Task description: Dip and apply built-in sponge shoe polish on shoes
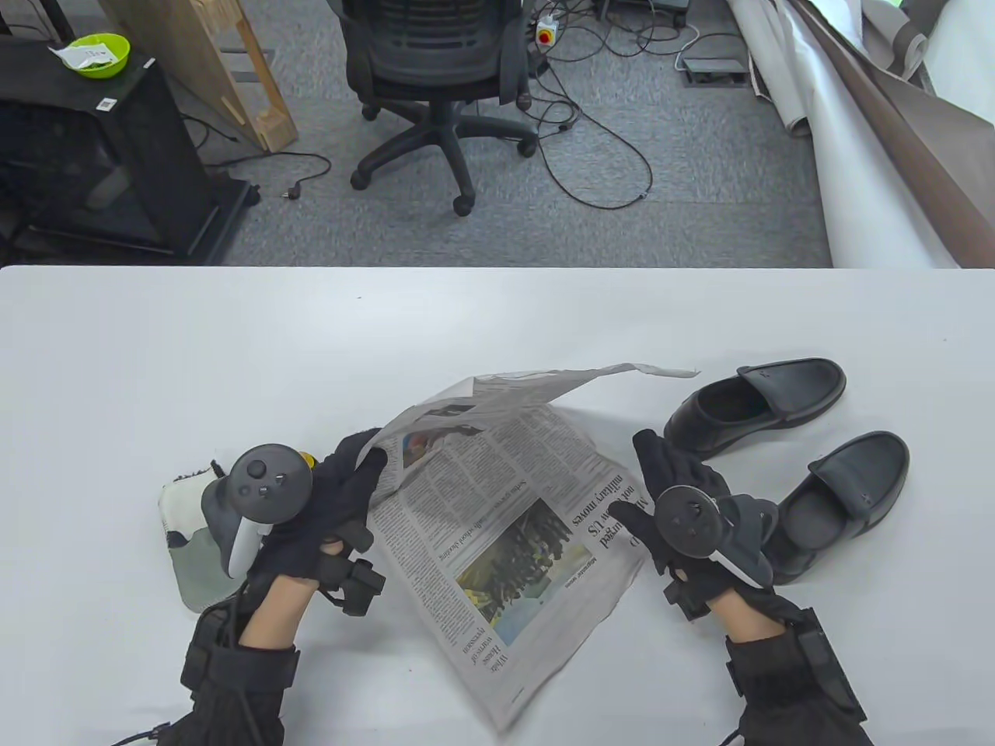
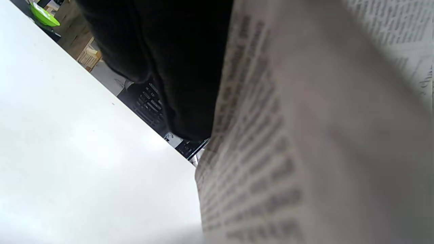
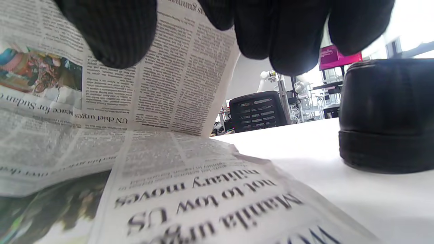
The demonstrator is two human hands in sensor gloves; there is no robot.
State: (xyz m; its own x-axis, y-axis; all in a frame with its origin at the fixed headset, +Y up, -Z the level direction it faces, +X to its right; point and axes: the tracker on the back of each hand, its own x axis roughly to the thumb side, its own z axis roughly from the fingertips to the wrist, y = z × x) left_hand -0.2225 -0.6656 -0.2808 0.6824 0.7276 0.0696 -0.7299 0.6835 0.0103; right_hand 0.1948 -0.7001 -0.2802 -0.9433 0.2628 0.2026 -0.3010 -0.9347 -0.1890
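**Newspaper half-lifted on the table, shoes waiting at the right**

Table view: a newspaper (image 1: 505, 536) lies on the white table (image 1: 155, 365), its far sheet raised and curling over. The left hand (image 1: 326, 505), at about 8 o'clock from the table's middle, has its fingers curled round the paper's lifted left edge. Behind that hand, toward 9 o'clock, a cloth (image 1: 186, 544) lies flat, and a small yellow thing shows just past the tracker; what it is I cannot tell. The right hand (image 1: 684, 505), at about 4 o'clock, lies over the paper's right edge; whether it grips or only rests there is hidden by its tracker. Two black shoes sit at 3 o'clock: the far shoe (image 1: 758, 404) and the near shoe (image 1: 843, 497), close together, toes pointing toward 2 o'clock, the near one just beside the right hand.

Left wrist view: dark gloved fingers (image 2: 176, 67) lie against the raised, blurred newsprint, with bare table at 8 o'clock.

Right wrist view: fingers (image 3: 118, 30) hang slightly bent above the printed page, none plainly pinching it; a shoe's heel stands at 3 o'clock, apart from the paper.
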